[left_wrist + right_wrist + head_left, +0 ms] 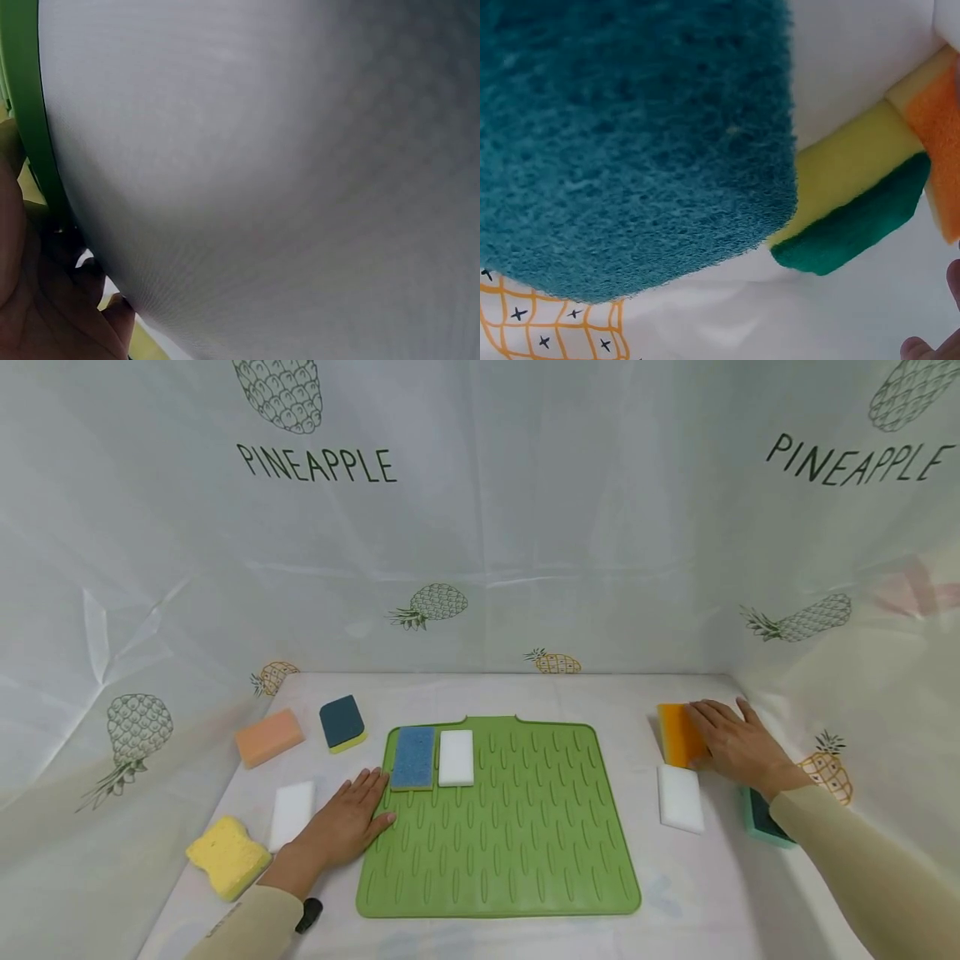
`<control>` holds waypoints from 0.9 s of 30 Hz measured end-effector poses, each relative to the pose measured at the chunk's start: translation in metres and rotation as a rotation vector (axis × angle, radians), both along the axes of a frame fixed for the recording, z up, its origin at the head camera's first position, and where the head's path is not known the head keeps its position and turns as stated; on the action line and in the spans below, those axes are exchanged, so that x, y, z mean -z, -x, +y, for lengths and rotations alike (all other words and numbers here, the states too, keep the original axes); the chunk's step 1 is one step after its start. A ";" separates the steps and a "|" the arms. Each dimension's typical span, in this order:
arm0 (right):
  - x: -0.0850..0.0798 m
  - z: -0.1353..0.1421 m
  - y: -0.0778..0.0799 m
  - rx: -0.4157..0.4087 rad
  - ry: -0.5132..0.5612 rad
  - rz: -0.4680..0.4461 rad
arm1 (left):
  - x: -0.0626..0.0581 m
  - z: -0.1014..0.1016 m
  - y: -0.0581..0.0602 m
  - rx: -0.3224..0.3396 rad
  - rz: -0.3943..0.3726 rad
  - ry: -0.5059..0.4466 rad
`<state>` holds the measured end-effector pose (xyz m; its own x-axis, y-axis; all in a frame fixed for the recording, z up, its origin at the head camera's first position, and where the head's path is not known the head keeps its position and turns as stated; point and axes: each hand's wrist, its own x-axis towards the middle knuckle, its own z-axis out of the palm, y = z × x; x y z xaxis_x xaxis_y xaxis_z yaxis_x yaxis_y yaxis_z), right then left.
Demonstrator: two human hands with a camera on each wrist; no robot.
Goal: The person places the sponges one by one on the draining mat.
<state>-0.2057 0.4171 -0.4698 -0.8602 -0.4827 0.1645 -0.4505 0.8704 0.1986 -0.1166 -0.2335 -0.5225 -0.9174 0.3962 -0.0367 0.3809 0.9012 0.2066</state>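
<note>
My left hand [345, 822] lies flat with spread fingers on the white cloth, its fingertips at the left edge of a green ridged mat [517, 835]. At the far right, my right hand [738, 747] holds an orange-topped sponge [678, 735] between thumb and fingers, the outer fingers sticking out. Just below that sponge lies a white sponge [681, 799]. A blue scouring sponge [413, 758] and another white sponge [456, 758] stand side by side on the mat's upper left. In the left wrist view, the cloth fills most of the picture beside the mat's edge [30, 90].
Left of the mat are a peach sponge [268, 738], a dark-topped sponge [342, 722], a white sponge [292, 814] and a yellow shaped sponge [228, 857]. A teal sponge [630, 150] and a green-yellow sponge [855, 217] lie near my right wrist. A pineapple-print curtain [480, 527] rises behind.
</note>
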 end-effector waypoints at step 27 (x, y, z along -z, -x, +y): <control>-0.002 0.001 0.005 0.092 0.037 -0.110 | -0.004 0.001 -0.001 -0.001 -0.002 0.012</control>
